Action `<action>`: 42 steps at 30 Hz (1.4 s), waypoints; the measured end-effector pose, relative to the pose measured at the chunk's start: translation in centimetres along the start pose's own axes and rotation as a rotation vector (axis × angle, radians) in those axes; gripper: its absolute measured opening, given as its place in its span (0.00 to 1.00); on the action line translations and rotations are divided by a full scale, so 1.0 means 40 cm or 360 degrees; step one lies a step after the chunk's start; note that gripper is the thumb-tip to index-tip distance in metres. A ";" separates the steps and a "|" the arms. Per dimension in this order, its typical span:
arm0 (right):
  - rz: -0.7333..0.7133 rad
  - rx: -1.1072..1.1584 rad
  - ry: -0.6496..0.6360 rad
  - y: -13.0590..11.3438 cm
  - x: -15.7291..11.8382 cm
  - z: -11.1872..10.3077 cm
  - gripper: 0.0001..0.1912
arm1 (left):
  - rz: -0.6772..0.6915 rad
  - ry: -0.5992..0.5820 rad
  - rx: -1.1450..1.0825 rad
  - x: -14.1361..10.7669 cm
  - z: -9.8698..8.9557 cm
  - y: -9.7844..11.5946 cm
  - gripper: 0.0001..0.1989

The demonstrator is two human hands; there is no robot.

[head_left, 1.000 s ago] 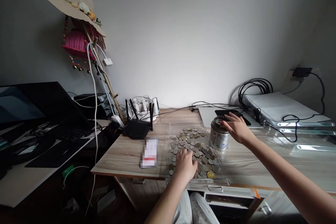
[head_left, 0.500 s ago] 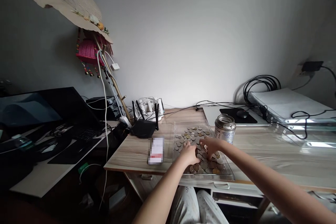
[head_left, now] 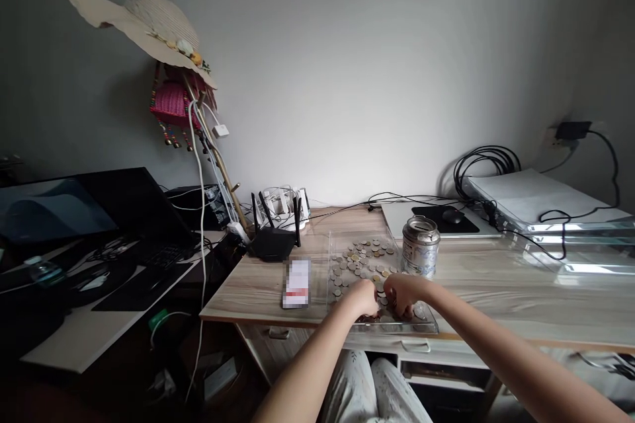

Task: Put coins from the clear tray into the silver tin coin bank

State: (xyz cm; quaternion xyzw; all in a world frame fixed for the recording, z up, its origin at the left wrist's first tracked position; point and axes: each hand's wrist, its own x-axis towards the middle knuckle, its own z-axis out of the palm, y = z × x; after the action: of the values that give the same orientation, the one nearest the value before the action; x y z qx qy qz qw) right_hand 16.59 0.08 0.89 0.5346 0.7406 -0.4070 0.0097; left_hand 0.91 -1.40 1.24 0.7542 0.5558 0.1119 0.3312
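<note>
A shallow clear tray [head_left: 338,243] lies on the desk in front of me, with many loose silver and gold-coloured coins [head_left: 358,256] spread over its bottom. Inside its near part my left hand [head_left: 364,298] is curled, fingers closed down onto coins; its fingertips are mostly hidden. Just to the right, my right hand [head_left: 405,292] bends down with fingers drawn in on coins, its palm side out of sight. The two hands are a small gap apart. Behind the right hand, outside the tray, stands a round coin tin [head_left: 421,251] with a slot in its metal lid.
A phone [head_left: 296,283] with a blurred screen lies left of the tray. Behind it stands a black router [head_left: 272,242]. At the back right are a mouse [head_left: 452,215] on a dark pad and stacked clear trays [head_left: 560,211]. A white cable [head_left: 202,238] hangs at the left.
Both hands have moved slightly nearer to me within the tray. Their fingers, more spread before, are now curled in. Coins at the near edge are now largely covered. The view has shifted a little.
</note>
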 end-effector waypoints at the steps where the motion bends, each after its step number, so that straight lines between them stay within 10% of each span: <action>1: -0.0017 0.0024 0.0022 0.001 -0.003 0.005 0.14 | -0.0007 0.0025 -0.0087 -0.005 0.002 -0.002 0.15; 10: -0.0195 0.0365 0.0242 0.028 -0.014 -0.008 0.11 | -0.0215 0.0224 -0.1513 0.006 -0.003 -0.065 0.05; 20: -0.0537 0.0334 0.0716 -0.145 0.074 -0.049 0.09 | -0.0369 0.0437 -0.2931 0.062 0.013 -0.007 0.09; 33: -0.0684 0.0207 0.0769 -0.152 0.093 0.002 0.15 | -0.0149 0.0685 -0.3303 0.030 0.046 -0.039 0.05; 42: -0.0615 0.0307 0.1777 -0.113 -0.011 -0.111 0.18 | -0.0169 0.0587 -0.3262 0.007 0.039 -0.029 0.06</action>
State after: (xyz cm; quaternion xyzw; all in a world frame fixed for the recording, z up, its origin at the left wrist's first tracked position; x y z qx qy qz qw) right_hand 15.04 2.03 6.72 0.5216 0.6773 -0.1242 -0.5037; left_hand 0.96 -1.53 -0.70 0.0573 0.2688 0.6289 0.7273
